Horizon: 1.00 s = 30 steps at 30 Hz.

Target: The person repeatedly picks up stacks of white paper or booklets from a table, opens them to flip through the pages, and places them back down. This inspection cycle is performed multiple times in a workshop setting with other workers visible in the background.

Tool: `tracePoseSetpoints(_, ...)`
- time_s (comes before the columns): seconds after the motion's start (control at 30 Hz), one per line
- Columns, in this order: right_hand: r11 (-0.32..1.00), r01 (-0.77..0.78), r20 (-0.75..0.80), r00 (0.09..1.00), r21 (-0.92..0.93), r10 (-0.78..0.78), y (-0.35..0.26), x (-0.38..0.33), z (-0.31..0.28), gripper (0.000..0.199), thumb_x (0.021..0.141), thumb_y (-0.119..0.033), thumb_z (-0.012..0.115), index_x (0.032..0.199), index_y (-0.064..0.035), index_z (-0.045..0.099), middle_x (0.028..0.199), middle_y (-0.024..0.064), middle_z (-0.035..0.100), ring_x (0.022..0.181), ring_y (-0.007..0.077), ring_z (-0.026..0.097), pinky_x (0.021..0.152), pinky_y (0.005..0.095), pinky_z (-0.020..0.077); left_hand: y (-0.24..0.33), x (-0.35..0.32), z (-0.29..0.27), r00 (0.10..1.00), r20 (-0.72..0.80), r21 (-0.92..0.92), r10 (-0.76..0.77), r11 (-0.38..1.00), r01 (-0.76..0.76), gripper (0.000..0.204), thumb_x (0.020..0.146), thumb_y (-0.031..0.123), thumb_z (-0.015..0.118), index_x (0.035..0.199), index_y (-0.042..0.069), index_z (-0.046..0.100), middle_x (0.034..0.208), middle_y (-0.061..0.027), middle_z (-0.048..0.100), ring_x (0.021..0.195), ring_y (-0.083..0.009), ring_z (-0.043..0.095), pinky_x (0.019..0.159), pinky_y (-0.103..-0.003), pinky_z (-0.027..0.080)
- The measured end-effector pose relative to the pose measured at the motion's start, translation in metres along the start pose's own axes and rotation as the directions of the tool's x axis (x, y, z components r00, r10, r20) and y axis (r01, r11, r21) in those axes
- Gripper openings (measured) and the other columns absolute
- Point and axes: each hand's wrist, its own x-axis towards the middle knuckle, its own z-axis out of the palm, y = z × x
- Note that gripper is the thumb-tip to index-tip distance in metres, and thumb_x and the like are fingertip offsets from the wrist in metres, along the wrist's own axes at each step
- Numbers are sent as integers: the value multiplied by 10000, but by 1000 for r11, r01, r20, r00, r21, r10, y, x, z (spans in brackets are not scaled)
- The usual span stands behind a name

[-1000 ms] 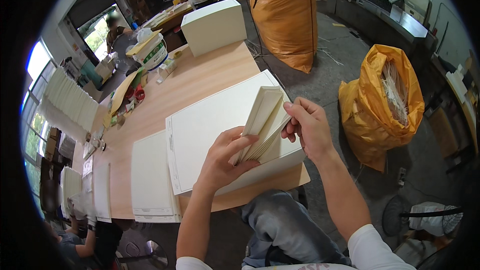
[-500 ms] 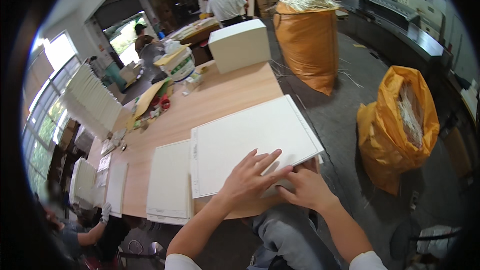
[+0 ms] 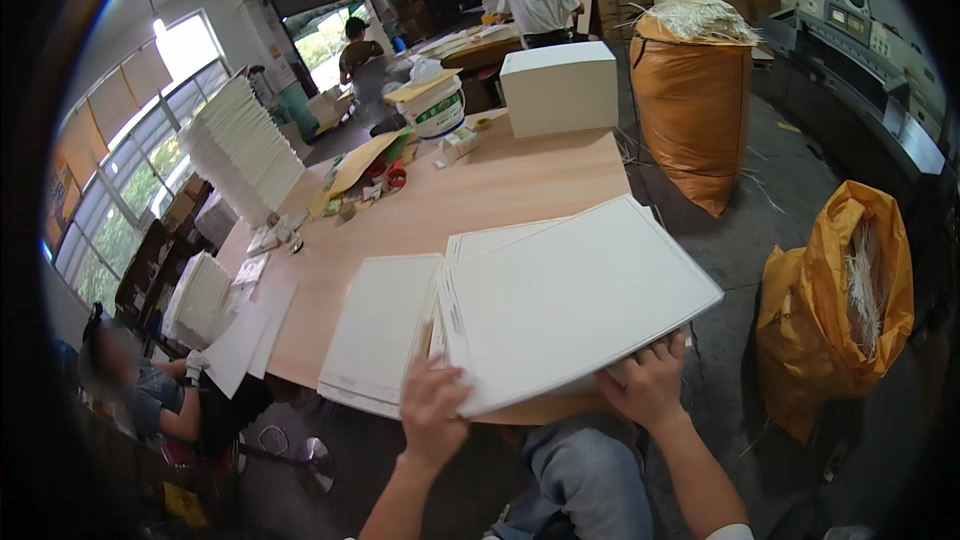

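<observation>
A large white sheet of paper [image 3: 580,305] with a thin printed border lies turned at an angle over a stack of similar sheets [image 3: 490,240], its near edge jutting past the table. My right hand [image 3: 645,380] is closed on its near right edge, fingers partly hidden underneath. By its near left corner is my left hand [image 3: 435,410], fingers bent and smeared by motion; whether they grip the paper I cannot tell. Left of it rests another pile of white printed sheets [image 3: 383,325].
The wooden table [image 3: 430,205] bears a white box-shaped block [image 3: 560,90], a bucket [image 3: 435,108], red tape rolls [image 3: 396,176] and a tall paper stack [image 3: 250,150]. Orange sacks [image 3: 690,110] stand on the right floor. A gloved co-worker [image 3: 165,390] handles paper at left.
The top sheet has turned and shifted toward the right, uncovering part of the stack below. My left hand has moved left off the sheet's face to its near left corner. The view has swung left.
</observation>
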Motion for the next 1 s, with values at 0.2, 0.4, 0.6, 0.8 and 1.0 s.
tracePoseSetpoints(0.2, 1000, 11, -49, 999, -8, -12, 3, -7, 12, 347, 792, -356, 818, 1043, -116, 829, 1045, 132, 766, 1035, 358, 675, 1079, 554, 384, 13, -60, 36, 677, 66, -623, -733, 500, 602, 150, 969, 107, 739, 1105, 76, 687, 1242, -107, 735, 1193, -320, 703, 990, -470, 584)
tracePoseSetpoints(0.4, 998, 47, -56, 997, -34, -49, -1, -6, 18, 357, 832, -368, 789, 1043, -82, 820, 1070, 156, 764, 1089, 400, 670, 1086, 571, 386, 44, -22, 35, 519, 707, -704, -480, -547, 453, 369, 1103, 173, 599, 1422, -10, 569, 1327, -139, 711, 1176, -215, 719, 1004, -380, 589)
tracePoseSetpoints(0.6, 997, 10, 35, 999, -73, -7, 3, -9, 11, 460, 845, -351, 790, 1208, -70, 769, 1270, 169, 733, 1270, 394, 622, 1183, 575, 348, 31, -27, 4, 510, 613, -782, -603, -371, 501, 292, 1071, 73, 623, 1340, -33, 660, 1240, -121, 761, 1103, -210, 745, 992, -361, 600)
tracePoseSetpoints(0.8, 990, 52, 2, 999, -127, -53, -8, 2, 9, 446, 928, -350, 746, 1307, -115, 731, 1437, 133, 688, 1387, 327, 593, 1207, 518, 335, -45, -64, -53, 531, 296, -939, -794, -139, 315, 415, 1052, 38, 592, 1461, -13, 544, 1407, -122, 672, 1300, -245, 662, 1124, -417, 532)
tracePoseSetpoints(1.0, 990, 49, 2, 999, -133, -50, -5, 1, 10, 442, 973, -401, 700, 1309, -114, 726, 1441, 127, 684, 1388, 331, 591, 1205, 520, 337, -130, -97, -52, 464, 135, -976, -876, -35, 217, 397, 1105, 134, 590, 1478, 15, 520, 1426, -108, 653, 1304, -248, 659, 1100, -441, 559)
